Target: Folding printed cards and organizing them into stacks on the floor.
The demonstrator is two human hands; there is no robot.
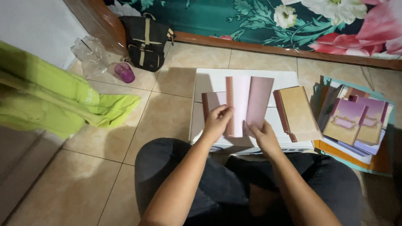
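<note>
I sit cross-legged on a tiled floor with a low white board (209, 79) in front of me. Both hands hold up a folded pink card (249, 102) with a dark red edge, its panels partly opened. My left hand (217, 122) grips its lower left edge. My right hand (264, 136) holds the lower right corner. A second pink card (212, 100) lies flat behind it on the board. A tan folded card (298, 112) with a red spine rests on the board to the right.
A stack of purple and tan cards (356, 123) lies on coloured sheets at the right. A green cloth (54, 98), a purple cup (124, 72), crumpled clear plastic (90, 52) and a black bag (146, 39) are at the left and back. A floral bedspread (301, 21) hangs behind.
</note>
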